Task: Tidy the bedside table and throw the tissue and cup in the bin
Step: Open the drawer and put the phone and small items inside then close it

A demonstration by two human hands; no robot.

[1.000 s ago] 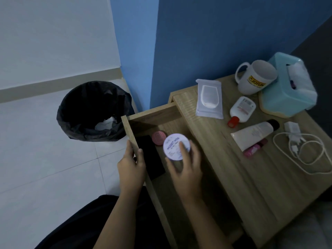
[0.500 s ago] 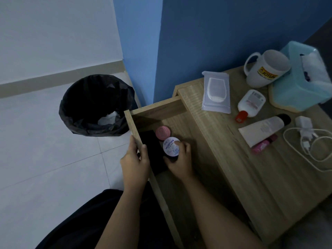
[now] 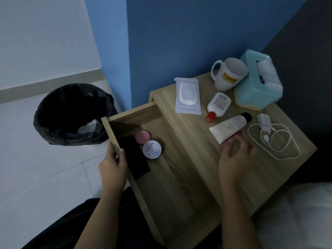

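Note:
The wooden bedside table [image 3: 195,159] has its drawer [image 3: 133,112] pulled out. My left hand [image 3: 113,168] grips the drawer's front panel. Inside lie a white round jar [image 3: 151,149], a pink round jar [image 3: 142,137] and a black phone [image 3: 134,159]. My right hand [image 3: 235,159] hovers over the tabletop, fingers apart, its fingertips at a small pink tube [image 3: 227,141]. A white mug [image 3: 230,74] stands at the back. A black-lined bin [image 3: 71,114] on the floor holds a crumpled tissue [image 3: 88,126].
On the tabletop are a wipes pack [image 3: 187,96], a red-capped bottle [image 3: 218,105], a white tube [image 3: 230,125], a white charger with coiled cable [image 3: 274,139] and a teal tissue box [image 3: 256,87]. Blue wall stands behind; bedding lies at lower right.
My right hand set the white jar down in the drawer beside the pink jar, let go, and moved right to the pink tube on the tabletop. My left hand stayed on the drawer.

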